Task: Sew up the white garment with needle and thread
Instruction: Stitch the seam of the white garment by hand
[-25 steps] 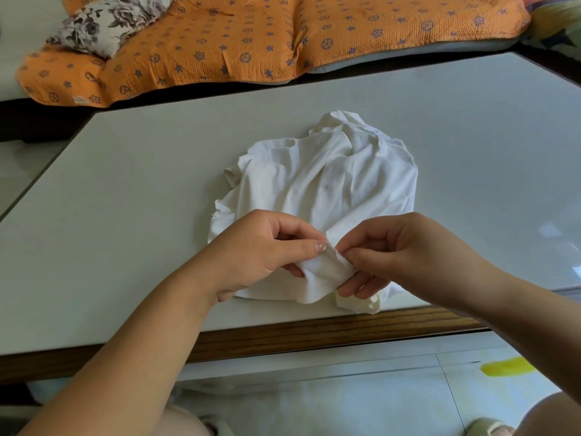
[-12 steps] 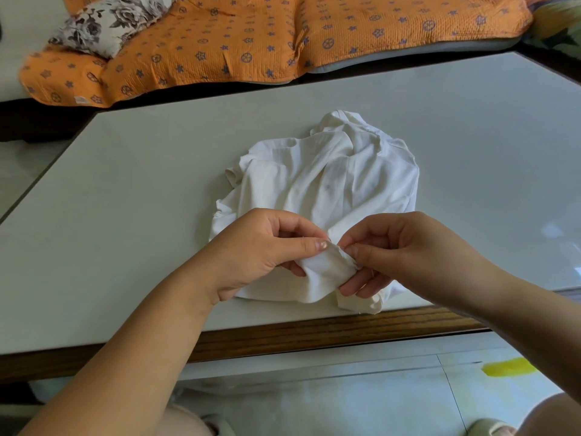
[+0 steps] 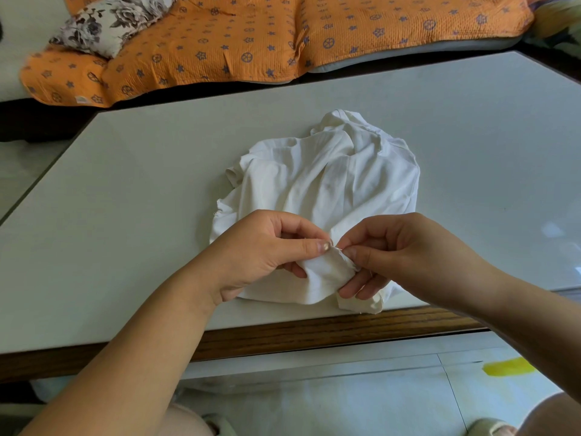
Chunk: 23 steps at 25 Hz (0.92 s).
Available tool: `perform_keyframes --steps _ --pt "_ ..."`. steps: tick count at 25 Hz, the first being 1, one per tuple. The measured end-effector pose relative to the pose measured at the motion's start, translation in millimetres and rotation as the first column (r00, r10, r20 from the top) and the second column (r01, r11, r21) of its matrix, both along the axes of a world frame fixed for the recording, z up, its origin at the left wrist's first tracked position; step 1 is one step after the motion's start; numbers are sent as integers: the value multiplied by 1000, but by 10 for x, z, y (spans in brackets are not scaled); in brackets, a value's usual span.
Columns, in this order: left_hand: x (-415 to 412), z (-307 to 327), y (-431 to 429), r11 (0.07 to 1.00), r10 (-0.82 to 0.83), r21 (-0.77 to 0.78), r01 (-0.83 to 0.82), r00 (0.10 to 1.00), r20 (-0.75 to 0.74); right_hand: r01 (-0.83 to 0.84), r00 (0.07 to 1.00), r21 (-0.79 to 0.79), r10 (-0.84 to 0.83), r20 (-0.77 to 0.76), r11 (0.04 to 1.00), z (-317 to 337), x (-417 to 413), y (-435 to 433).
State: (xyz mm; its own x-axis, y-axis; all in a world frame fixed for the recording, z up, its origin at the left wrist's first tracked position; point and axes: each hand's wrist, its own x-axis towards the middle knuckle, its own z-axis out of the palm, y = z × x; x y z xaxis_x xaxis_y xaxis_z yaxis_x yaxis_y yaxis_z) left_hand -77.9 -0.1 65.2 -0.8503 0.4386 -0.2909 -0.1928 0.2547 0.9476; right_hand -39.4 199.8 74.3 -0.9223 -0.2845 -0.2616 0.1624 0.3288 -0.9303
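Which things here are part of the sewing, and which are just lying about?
In the job: white garment, pinched at its near fold by left hand and right hand; table under it.
Lying about: orange quilt, floral pillow, yellow floor mark.

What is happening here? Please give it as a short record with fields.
Table: pale top, wooden front edge
Garment: white, crumpled, by the front edge
Left hand: pinches a fold of it
Right hand: pinches the same fold, opposite side
Needle: too small to tell
Behind: orange quilt, floral pillow
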Motion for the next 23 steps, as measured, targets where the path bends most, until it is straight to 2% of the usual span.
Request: perform_keyframes --steps 8,13,23 --pt "8 -21 22 999 15 47 -18 999 51 -6 1000 -25 5 -10 1000 -39 -2 3" --pt "4 -22 29 994 28 99 -36 996 83 47 996 -12 -48 -72 999 -84 -44 4" --pt "9 -62 81 991 51 121 -66 992 118 135 987 -104 -143 -74 985 -52 -11 -11"
